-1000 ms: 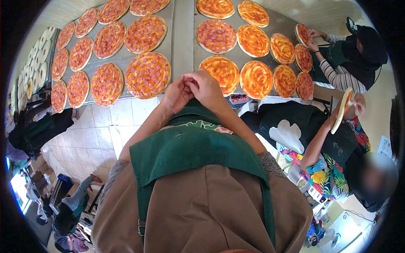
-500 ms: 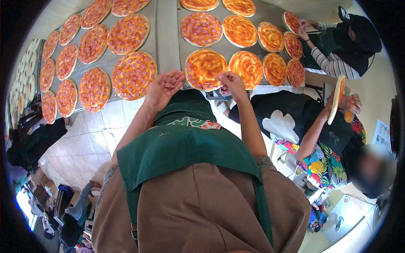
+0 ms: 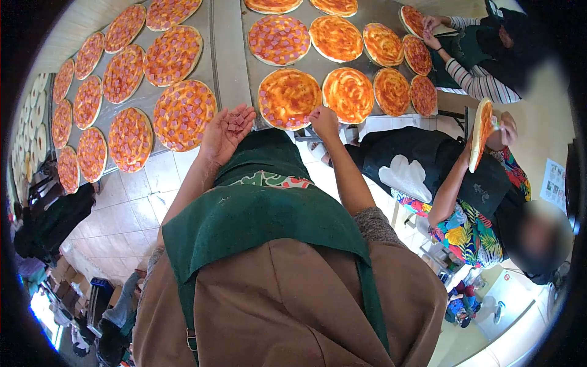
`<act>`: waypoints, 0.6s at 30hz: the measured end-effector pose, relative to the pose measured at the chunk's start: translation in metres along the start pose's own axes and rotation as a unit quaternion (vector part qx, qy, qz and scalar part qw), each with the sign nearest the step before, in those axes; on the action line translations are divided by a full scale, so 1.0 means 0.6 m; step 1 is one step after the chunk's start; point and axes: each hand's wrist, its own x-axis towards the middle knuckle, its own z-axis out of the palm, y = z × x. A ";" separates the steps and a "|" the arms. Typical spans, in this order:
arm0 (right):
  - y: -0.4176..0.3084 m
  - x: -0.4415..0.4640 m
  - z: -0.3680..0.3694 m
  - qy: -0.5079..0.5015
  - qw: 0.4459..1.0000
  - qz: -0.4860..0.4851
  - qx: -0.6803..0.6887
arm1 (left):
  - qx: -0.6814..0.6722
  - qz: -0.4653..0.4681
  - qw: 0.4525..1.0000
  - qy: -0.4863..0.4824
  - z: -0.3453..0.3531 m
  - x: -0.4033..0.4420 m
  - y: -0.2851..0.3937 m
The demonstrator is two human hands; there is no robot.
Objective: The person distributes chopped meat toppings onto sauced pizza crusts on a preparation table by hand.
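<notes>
My left hand [image 3: 230,133] is palm up, cupped around pink diced ham [image 3: 237,123], in front of the gap between two metal trays. My right hand [image 3: 324,122] has its fingertips pinched together at the near right rim of a sauced pizza [image 3: 287,96]. What lies between those fingertips is too small to make out. This pizza has ham cubes scattered mostly along its left and near sides, with orange-red sauce showing in the middle. To its right is a pizza [image 3: 347,95] covered in sauce only. Behind it sits a pizza [image 3: 279,40] strewn with ham cubes.
The left tray [image 3: 208,61] carries several ham-topped pizzas [image 3: 185,115]. More sauced pizzas [image 3: 391,92] fill the right tray. A co-worker in striped sleeves [image 3: 477,79] handles a pizza at the far right. Nearer, another person holds up a pizza [image 3: 481,136].
My right hand has shifted slightly, its fingers now against the pizza's near rim. The trays sit a little further left in view. The nearer co-worker's pizza and hands have moved slightly.
</notes>
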 end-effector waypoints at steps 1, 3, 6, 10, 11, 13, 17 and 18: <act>-0.005 0.002 -0.007 -0.011 0.999 0.030 0.009 | -0.003 -0.001 1.000 0.002 0.000 0.000 0.002; -0.005 0.006 -0.016 -0.024 0.993 0.067 0.095 | -0.008 -0.001 1.000 0.008 -0.001 -0.002 0.005; 0.008 0.008 -0.037 -0.056 0.933 0.114 0.338 | -0.010 0.009 1.000 0.014 -0.002 -0.005 0.011; 0.013 0.005 -0.060 -0.115 0.857 0.166 0.474 | -0.008 0.012 1.000 0.017 0.002 -0.006 0.015; 0.016 0.006 -0.060 -0.119 0.867 0.163 0.456 | -0.006 0.010 1.000 0.014 -0.001 -0.004 0.015; 0.029 0.014 -0.053 -0.114 0.894 0.164 0.400 | -0.007 0.007 1.000 0.012 -0.002 -0.003 0.015; 0.060 0.028 -0.033 -0.111 0.936 0.114 0.314 | -0.008 0.005 1.000 0.020 0.000 -0.003 0.016; 0.061 0.031 -0.029 -0.108 0.938 0.115 0.309 | -0.006 0.005 1.000 0.024 0.000 -0.004 0.016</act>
